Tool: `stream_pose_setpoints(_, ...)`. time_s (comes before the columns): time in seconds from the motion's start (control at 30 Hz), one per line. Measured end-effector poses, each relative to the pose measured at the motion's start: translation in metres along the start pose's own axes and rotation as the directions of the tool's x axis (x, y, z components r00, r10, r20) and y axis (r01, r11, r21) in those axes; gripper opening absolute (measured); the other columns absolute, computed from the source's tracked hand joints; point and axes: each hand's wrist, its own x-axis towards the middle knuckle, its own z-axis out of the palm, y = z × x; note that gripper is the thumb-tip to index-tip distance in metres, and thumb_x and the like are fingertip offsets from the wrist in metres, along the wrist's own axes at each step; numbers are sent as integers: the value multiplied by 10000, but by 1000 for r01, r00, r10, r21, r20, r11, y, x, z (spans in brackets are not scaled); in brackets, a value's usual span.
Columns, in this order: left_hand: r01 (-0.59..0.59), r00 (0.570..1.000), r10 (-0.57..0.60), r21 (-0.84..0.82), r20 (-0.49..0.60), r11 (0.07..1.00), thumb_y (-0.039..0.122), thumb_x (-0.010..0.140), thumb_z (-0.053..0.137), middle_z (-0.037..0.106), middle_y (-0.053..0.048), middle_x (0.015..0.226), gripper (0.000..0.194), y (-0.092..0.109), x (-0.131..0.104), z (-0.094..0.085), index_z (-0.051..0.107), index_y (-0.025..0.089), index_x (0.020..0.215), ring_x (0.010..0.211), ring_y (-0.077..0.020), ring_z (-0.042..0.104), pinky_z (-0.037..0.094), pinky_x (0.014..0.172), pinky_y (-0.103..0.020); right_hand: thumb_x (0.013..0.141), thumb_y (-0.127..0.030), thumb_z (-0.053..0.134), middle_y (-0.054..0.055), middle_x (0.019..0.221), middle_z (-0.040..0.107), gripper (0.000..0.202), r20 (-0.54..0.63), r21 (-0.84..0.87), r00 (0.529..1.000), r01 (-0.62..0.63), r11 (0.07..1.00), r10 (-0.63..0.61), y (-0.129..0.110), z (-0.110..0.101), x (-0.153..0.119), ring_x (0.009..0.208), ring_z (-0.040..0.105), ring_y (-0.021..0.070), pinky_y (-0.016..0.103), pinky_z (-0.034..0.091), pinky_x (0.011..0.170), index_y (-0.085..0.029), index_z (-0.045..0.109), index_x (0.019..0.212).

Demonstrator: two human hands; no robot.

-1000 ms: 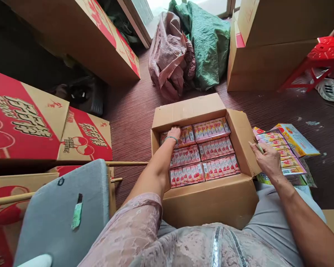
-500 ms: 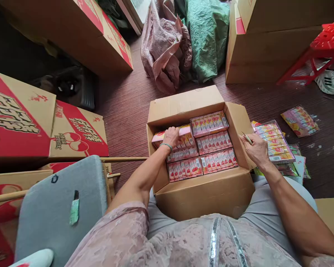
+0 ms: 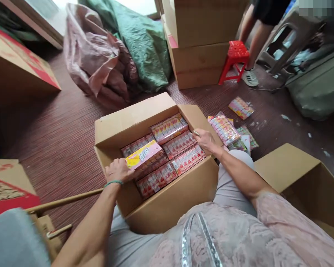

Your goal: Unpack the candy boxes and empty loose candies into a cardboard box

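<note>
An open cardboard box [image 3: 169, 200] stands on the floor between my knees, filled with wrapped pink packs [image 3: 180, 142] of small cartons. My left hand [image 3: 117, 170] grips one pack [image 3: 143, 155] by its near end and holds it lifted and tilted above the box's left side, its yellow and pink face up. My right hand [image 3: 207, 141] rests on the box's right flap [image 3: 196, 118] and pinches a thin pale object that I cannot identify.
Loose packs [image 3: 225, 128] lie on the floor right of the box. Another open empty box [image 3: 300, 178] sits at the right. Stacked cartons [image 3: 200, 40], pink and green sacks [image 3: 119, 55], a red stool [image 3: 235, 55] and another person's legs [image 3: 254, 33] are behind.
My left hand has pulled one pack up out of the box's far left corner toward me. The view has swung to the right, bringing the empty box and another person into sight.
</note>
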Motion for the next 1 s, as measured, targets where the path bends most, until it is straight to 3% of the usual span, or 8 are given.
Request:
stream_pose_setpoints(0.13, 31, 989, -55, -169, -140, 985, 452, 698, 654, 586, -121, 971, 362, 20, -53, -43, 562, 188, 928, 975, -335, 581, 518, 831, -431, 1128, -331, 385, 119, 1188, 749, 359, -48, 58, 998, -34, 998, 37, 4, -14, -16, 1018, 699, 208, 258, 468, 833, -147, 571, 1373)
stream_pose_setpoints(0.23, -32, 979, -28, -290, -201, 956, 400, 672, 683, 565, -93, 953, 351, 48, -114, -69, 548, 209, 933, 990, -320, 574, 514, 867, -416, 1132, -333, 284, 121, 1111, 754, 411, -185, 103, 979, 110, 989, -90, 1, -17, -42, 988, 698, 224, 283, 482, 839, -161, 601, 1329)
stream_pose_setpoints(0.3, -76, 971, -7, -341, -237, 937, 388, 683, 706, 571, -95, 992, 358, 75, -149, -72, 553, 215, 957, 1005, -316, 574, 511, 883, -417, 1135, -374, 239, 112, 1060, 749, 456, -311, 115, 927, 258, 959, -211, -8, -15, -65, 954, 688, 222, 289, 479, 829, -184, 639, 1247)
stream_pose_setpoints(0.37, -95, 965, -10, -384, -263, 918, 379, 685, 745, 585, -114, 1064, 409, 102, -175, -65, 571, 215, 1017, 1042, -332, 571, 507, 905, -436, 1134, -388, 247, 107, 1029, 746, 457, -318, 59, 887, 371, 927, -335, -21, -11, -93, 924, 675, 216, 281, 458, 796, -195, 658, 1179)
stream_pose_setpoints(0.47, -148, 941, -20, -465, -337, 873, 303, 654, 779, 592, -149, 1194, 585, 126, -196, -43, 565, 196, 1187, 1131, -367, 553, 482, 1003, -489, 1107, -307, 337, 114, 1020, 748, 361, 4, -150, 882, 467, 871, -472, -50, -6, -133, 906, 665, 208, 268, 399, 723, -185, 677, 1114)
stream_pose_setpoints(0.6, -298, 882, 13, -538, -470, 788, 301, 668, 780, 576, -169, 1312, 743, 125, -208, -12, 493, 169, 1341, 1229, -377, 529, 428, 1111, -521, 1056, -168, 361, 124, 1058, 747, 346, 429, -356, 792, 590, 725, -433, -98, -2, -159, 922, 679, 217, 281, 355, 671, -175, 680, 1187)
stream_pose_setpoints(0.8, -372, 816, -23, -554, -578, 745, 393, 708, 749, 586, -202, 1315, 721, 122, -213, 13, 487, 150, 1334, 1250, -379, 537, 420, 1134, -543, 1029, -106, 370, 150, 1114, 738, 349, 576, -394, 654, 748, 534, -491, -165, 2, -163, 997, 712, 265, 330, 441, 754, -141, 671, 1203)
stream_pose_setpoints(1.0, -354, 819, -46, -568, -571, 743, 279, 735, 642, 632, -193, 1232, 558, 129, -210, 16, 532, 148, 1266, 1173, -356, 583, 466, 1078, -522, 1026, -62, 335, 190, 1062, 736, 368, 612, -430, 652, 750, 503, -448, -189, 23, -170, 1009, 735, 284, 326, 475, 732, -88, 660, 1195)
